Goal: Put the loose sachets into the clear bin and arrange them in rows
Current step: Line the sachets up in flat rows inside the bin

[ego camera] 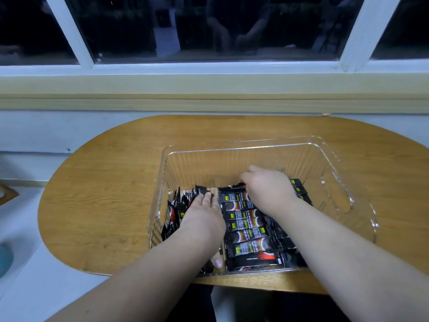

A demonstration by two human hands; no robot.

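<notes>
A clear ribbed plastic bin (pixel 336 159) sits right of centre on the rounded wooden bench (pixel 104 182). Inside it, black stick sachets (pixel 250 228) lie flat in a row down the middle, with more standing on edge by the left wall. The left hand (pixel 204 219) rests flat, fingers straight, on the upright ones. The right hand (pixel 269 189) curls over the row's far end; whether it grips, I cannot tell.
</notes>
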